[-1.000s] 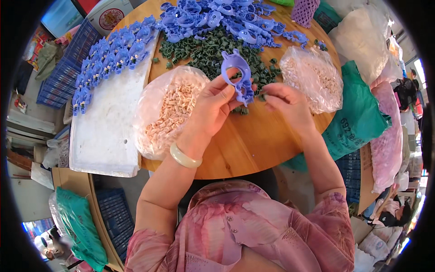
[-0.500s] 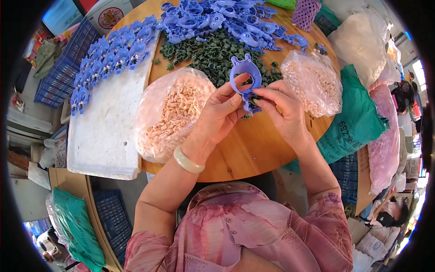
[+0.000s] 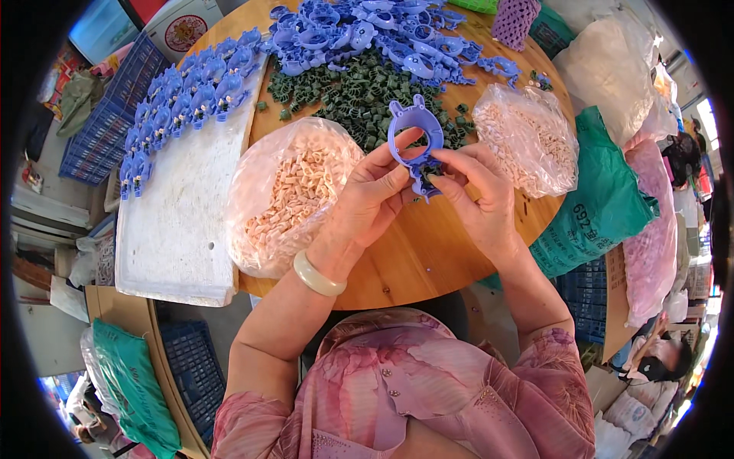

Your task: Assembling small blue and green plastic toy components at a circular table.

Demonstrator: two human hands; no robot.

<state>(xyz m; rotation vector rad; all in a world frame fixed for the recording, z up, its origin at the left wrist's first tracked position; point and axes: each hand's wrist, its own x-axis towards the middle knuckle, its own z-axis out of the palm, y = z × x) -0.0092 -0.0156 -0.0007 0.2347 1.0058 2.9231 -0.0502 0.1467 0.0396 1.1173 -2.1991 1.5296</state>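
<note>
Between my hands, over the round table, is a blue plastic ring-shaped part (image 3: 433,130) with two small ears on top. My left hand (image 3: 375,183) grips it from the left, with a finger showing through the ring. My right hand (image 3: 478,187) pinches at its lower end, where a small dark green piece (image 3: 430,171) sits against the blue plastic; my fingertips partly cover it. Behind lies a heap of green plastic pieces (image 3: 359,99), and beyond it a pile of similar blue parts (image 3: 359,34).
A clear bag of pale peach pieces (image 3: 294,195) lies left of my hands, another peach-filled bag (image 3: 527,138) to the right. Rows of blue parts (image 3: 202,99) stand on a white board (image 3: 180,237). A green sack (image 3: 592,206) leans beside the table's right edge.
The blue part has shifted slightly down. My right fingers have moved a little and press at its lower end, where the green piece shows more plainly.
</note>
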